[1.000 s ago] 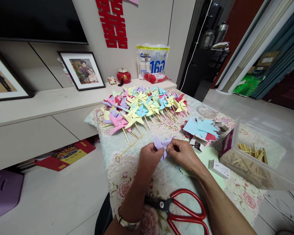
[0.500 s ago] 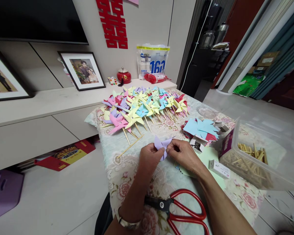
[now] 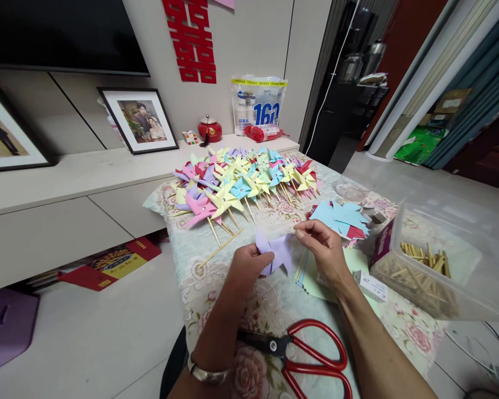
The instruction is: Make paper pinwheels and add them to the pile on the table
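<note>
My left hand [image 3: 246,267] grips a folded lilac paper pinwheel [image 3: 276,254] just above the flowered tablecloth [image 3: 216,293]. My right hand [image 3: 322,246] pinches the pinwheel's upper right tip between thumb and fingers. Beyond the hands lies a big heap of finished pinwheels [image 3: 241,183] in pink, yellow, blue and lilac on wooden sticks. One loose wooden stick [image 3: 220,248] lies to the left of my left hand. A stack of blue and red cut paper blanks [image 3: 341,218] sits right of my right hand.
Red-handled scissors [image 3: 299,352] lie near the front edge. A clear plastic box of wooden sticks [image 3: 432,271] stands at the right, with small white boxes [image 3: 370,285] beside it. Pale green sheets [image 3: 316,274] lie under my right wrist. A low cabinet with framed photos [image 3: 139,117] runs behind.
My right hand has lifted up and to the right, drawing out the pinwheel's tip. The lilac pinwheel has opened wider in my left hand.
</note>
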Demonstrator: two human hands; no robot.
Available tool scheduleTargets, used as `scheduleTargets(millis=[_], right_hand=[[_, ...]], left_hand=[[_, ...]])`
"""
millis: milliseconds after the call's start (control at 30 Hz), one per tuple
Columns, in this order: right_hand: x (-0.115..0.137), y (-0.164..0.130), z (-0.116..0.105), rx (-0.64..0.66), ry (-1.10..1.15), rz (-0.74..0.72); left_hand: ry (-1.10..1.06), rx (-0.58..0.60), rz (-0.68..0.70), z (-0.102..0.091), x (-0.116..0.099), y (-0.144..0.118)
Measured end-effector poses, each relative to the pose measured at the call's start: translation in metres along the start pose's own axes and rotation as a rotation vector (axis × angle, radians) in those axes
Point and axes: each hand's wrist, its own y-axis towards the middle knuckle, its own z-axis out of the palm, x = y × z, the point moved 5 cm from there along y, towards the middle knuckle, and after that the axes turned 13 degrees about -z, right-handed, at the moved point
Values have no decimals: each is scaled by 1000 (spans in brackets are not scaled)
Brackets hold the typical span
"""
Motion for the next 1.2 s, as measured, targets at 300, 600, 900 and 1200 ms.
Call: scheduleTargets(millis=[300,600,900,1200], right_hand=[[8,-9,21,425,88,76],[4,-17,31,532,-10,65],[4,-17,32,550,-58,83],[0,-17,27,415,145,192]], left_hand=[[324,227,-67,-8,-19,0],[642,268,-40,-3,-39,4],[756,258,-25,7,-47,4],[595,394,-10,2,-53,2]])
